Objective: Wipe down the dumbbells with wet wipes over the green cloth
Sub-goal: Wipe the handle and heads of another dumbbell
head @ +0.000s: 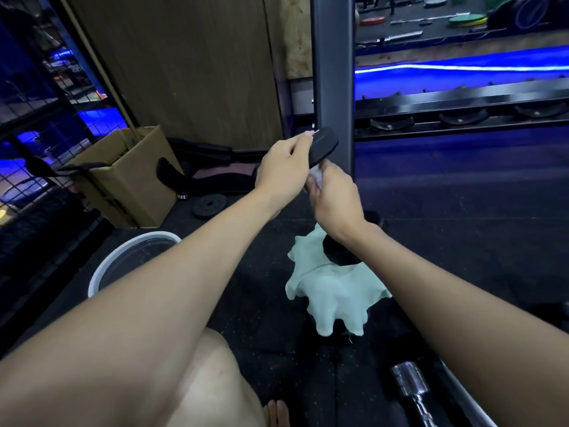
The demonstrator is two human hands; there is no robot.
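My left hand (284,171) grips the upper black end of a dumbbell (323,146) that stands upright over the pale green cloth (332,288). Its lower black end (338,252) rests on the cloth. My right hand (335,195) holds a white wet wipe (317,175) against the dumbbell just below the upper end, fingers curled round it. The dumbbell's handle is hidden behind my hands.
A white bucket (129,251) stands on the black floor at the left. Behind it are a cardboard box (129,180) and a small weight plate (210,205). A dark rack post (332,72) rises just behind the dumbbell. A chrome dumbbell (412,389) lies at the lower right.
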